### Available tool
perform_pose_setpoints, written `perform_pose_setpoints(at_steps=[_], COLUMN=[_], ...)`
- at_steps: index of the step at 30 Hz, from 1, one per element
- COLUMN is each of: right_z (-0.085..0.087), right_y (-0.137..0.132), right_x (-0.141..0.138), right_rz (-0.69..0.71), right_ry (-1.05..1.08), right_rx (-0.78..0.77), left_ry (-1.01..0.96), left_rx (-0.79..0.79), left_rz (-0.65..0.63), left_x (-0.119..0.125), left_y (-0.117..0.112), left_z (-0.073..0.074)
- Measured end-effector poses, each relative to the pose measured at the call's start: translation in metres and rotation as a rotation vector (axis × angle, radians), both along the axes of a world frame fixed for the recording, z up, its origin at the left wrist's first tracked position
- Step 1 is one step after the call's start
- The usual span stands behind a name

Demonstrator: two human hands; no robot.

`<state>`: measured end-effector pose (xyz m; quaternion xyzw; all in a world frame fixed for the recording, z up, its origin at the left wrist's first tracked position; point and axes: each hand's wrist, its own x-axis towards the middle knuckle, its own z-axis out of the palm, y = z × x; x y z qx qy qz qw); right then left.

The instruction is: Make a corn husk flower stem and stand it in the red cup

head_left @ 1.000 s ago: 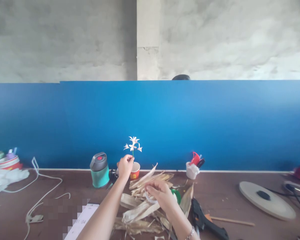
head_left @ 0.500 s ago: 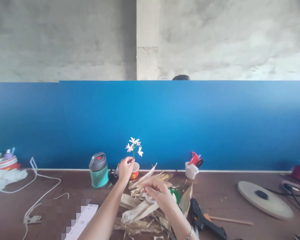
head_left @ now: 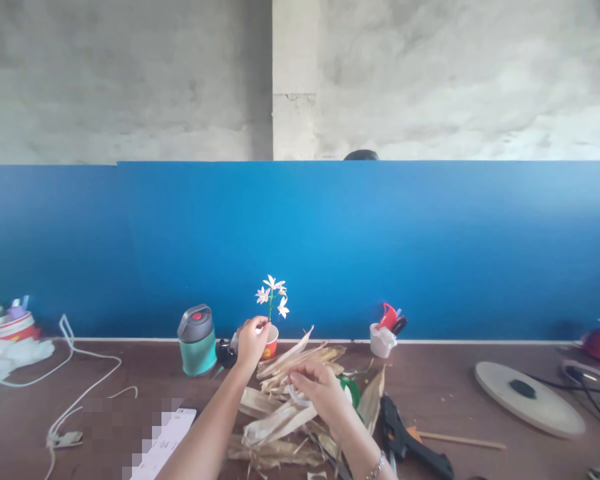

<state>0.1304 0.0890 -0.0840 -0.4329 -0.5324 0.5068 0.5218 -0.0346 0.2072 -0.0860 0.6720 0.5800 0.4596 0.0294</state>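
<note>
My left hand (head_left: 253, 340) pinches the green stem of a flower spray (head_left: 273, 293) with several pale pink-white blossoms. The spray stands upright just above a small red paper cup (head_left: 271, 343), partly behind my fingers. My right hand (head_left: 317, 390) is closed in a pinch over a pile of dried corn husks (head_left: 275, 427). A white curved band (head_left: 299, 399) shows just under its fingers; whether they grip it I cannot tell. Behind that hand a green round thing (head_left: 351, 389) is partly hidden.
A teal flask (head_left: 199, 350) stands left of the cup. To the right are a black glue gun (head_left: 415, 443), a wooden stick (head_left: 463, 441), a white cup of tools (head_left: 381, 343) and a round disc (head_left: 550, 410). White cables (head_left: 87, 360) and a phone (head_left: 167, 440) lie left.
The flower spray has shifted slightly to the right and tilted a little in my left hand. My right hand has barely moved.
</note>
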Motion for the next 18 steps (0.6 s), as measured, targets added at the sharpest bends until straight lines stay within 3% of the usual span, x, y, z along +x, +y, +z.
perform_pose_setpoints(at_steps=[8,18], right_z=[0.002,0.003], right_y=[-0.002,-0.003], right_x=[0.000,0.000], right_rz=[0.006,0.005], right_ry=[0.003,-0.008], right_rx=[0.003,0.001], left_ry=[0.116,0.215], left_rx=[-0.001,-0.006], left_rz=[-0.046,0.031], left_x=[0.005,0.008], left_y=[-0.007,-0.007], left_z=[-0.003,-0.003])
